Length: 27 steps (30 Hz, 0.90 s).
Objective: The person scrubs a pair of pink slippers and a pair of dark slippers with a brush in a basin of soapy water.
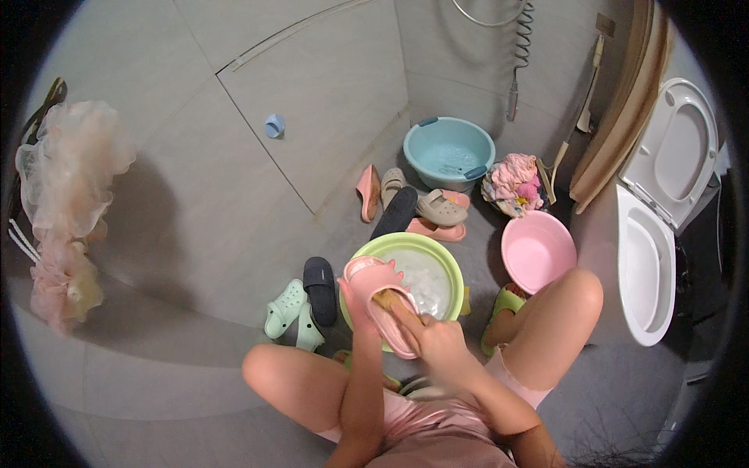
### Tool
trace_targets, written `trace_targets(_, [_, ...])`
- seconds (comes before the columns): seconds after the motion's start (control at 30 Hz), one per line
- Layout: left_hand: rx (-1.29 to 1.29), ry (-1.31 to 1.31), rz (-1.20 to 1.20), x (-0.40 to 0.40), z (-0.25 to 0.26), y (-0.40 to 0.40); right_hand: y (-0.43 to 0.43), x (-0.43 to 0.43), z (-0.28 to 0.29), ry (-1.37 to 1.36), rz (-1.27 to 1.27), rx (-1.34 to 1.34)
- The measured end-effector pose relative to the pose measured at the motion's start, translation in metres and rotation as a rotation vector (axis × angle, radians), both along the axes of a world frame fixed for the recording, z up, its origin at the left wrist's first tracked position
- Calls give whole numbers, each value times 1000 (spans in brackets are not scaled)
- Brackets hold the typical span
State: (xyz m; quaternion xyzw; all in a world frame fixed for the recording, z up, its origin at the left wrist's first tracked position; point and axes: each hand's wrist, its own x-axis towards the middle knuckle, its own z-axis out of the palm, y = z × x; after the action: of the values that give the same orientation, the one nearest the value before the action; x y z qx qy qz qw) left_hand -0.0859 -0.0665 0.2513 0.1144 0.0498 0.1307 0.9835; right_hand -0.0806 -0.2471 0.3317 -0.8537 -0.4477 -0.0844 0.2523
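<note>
A pink slipper (380,275) is held over a light green basin (450,257) with sudsy water (430,286). My left hand (358,313) grips the slipper along its left side, and the fingers wrapped round the far edge are partly hidden. In my right hand (442,345) is the handle of a wooden-looking brush (404,319), whose head goes into the slipper's opening; its bristles are hidden. Left of the basin lie a dark slide sandal (320,289) and mint green clogs (285,310).
Beyond the basin lie beige clogs (442,209), pink slippers (368,193) and a dark slipper (398,210). Further back stand a blue basin with water (450,146) and a heap of cloth (515,181). A pink basin (538,251) and a toilet (646,275) are at the right.
</note>
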Motion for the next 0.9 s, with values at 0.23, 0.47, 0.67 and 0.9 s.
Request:
trace_targets(0.23, [187, 178, 216, 0, -13, 12, 21, 10, -11, 116, -103, -68])
trace_targets(0.47, [102, 188, 399, 0, -18, 25, -45, 18, -32, 666, -188, 245])
trace_targets(0.67, [457, 26, 431, 0, 8, -20, 14, 35, 0, 1453, -286, 720])
trace_targets(0.9, [117, 153, 235, -9, 17, -7, 19, 52, -17, 1277, -225, 687])
